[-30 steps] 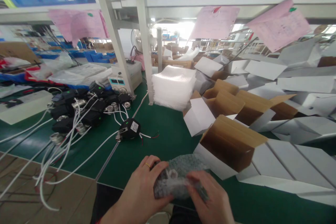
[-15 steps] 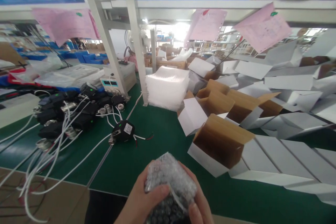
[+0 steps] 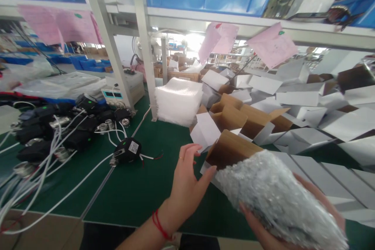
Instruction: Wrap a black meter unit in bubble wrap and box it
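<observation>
Half a second ago both hands were wrapped around the grey bubble-wrapped bundle (image 3: 278,199) low in front of the body; now the bundle has swung out to the right and sits in the right hand (image 3: 293,222) alone, while the left hand (image 3: 187,179) has let go and moved forward to the open brown-lined white cardboard box (image 3: 231,152) lying on its side on the green table mat (image 3: 152,187). My reading is that the wrapping is finished and the work has shifted to boxing the bundle, with the free hand steadying the carton's mouth.

That left hand is open, fingers spread, its fingertips at or just beside the box's near edge and white flap; whether they actually touch it I cannot tell. A ring shows on one finger and a red cord at the wrist. The right hand cups the bundle from below, fingers curled up around its underside.

Held in the air just right of and in front of the box, the bundle is a fat, roughly cone-shaped wad, its narrower end pointing towards the box opening. Whatever is inside is hidden by the cloudy, dimpled film. One loose black round device with white cables (image 3: 127,150) lies on the mat to the left, well apart from both hands
</observation>
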The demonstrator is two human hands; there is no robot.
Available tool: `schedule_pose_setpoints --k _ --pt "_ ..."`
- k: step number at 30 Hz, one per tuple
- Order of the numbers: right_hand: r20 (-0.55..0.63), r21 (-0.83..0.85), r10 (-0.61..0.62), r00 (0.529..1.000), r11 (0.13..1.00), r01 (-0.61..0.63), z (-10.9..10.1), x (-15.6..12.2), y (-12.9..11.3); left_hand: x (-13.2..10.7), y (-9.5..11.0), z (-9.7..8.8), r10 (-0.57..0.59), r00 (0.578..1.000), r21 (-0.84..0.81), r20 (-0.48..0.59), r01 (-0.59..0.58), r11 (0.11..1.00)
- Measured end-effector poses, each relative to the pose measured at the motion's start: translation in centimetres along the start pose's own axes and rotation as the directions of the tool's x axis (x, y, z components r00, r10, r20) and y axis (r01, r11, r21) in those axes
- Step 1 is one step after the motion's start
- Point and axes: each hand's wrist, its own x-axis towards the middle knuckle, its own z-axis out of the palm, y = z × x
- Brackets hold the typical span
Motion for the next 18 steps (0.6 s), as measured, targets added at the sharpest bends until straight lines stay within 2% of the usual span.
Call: schedule_pose_setpoints --k 1,2,4,7,10,12,15,18 --pt "-0.039 -0.040 -0.042 0.998 0.998 0.040 0.2 1.2 0.1 1.2 0.0 0.6 -0.053 0.997 0.069 0.050 0.050 0.996" --pt "-0.056 -0.034 -0.147 0.988 0.989 0.146 0.7 2.2 0.1 2.1 0.0 1.1 -0.089 0.991 0.127 0.101 0.076 0.989" --pt "-0.019 -0.017 -0.298 0.954 0.955 0.298 1.8 3.6 0.0 3.4 0.2 1.4 -0.108 0.979 0.200 0.175 0.072 0.977" --pt "0.159 -0.030 -0.401 0.902 0.911 0.410 3.0 4.4 -0.2 3.3 0.3 0.5 -0.097 0.973 0.242 0.207 0.045 0.969" --pt "0.331 0.002 -0.442 0.834 0.884 0.468 2.9 4.3 -1.0 1.2 0.2 -1.4 -0.125 0.973 0.267 0.194 0.070 0.961" --pt "0.412 0.082 -0.451 0.792 0.884 0.460 2.5 4.5 -2.0 -0.4 0.0 -2.6 -0.147 0.973 0.276 0.180 0.094 0.957" --pt "0.553 0.230 -0.427 0.715 0.903 0.362 2.3 5.4 -3.9 -2.5 -0.5 -4.4 -0.123 0.982 0.268 0.144 0.081 0.960" --pt "0.748 0.304 -0.348 0.566 0.937 0.174 2.5 6.6 -6.0 -4.1 -1.2 -6.2 -0.011 0.998 0.260 0.056 -0.004 0.966"
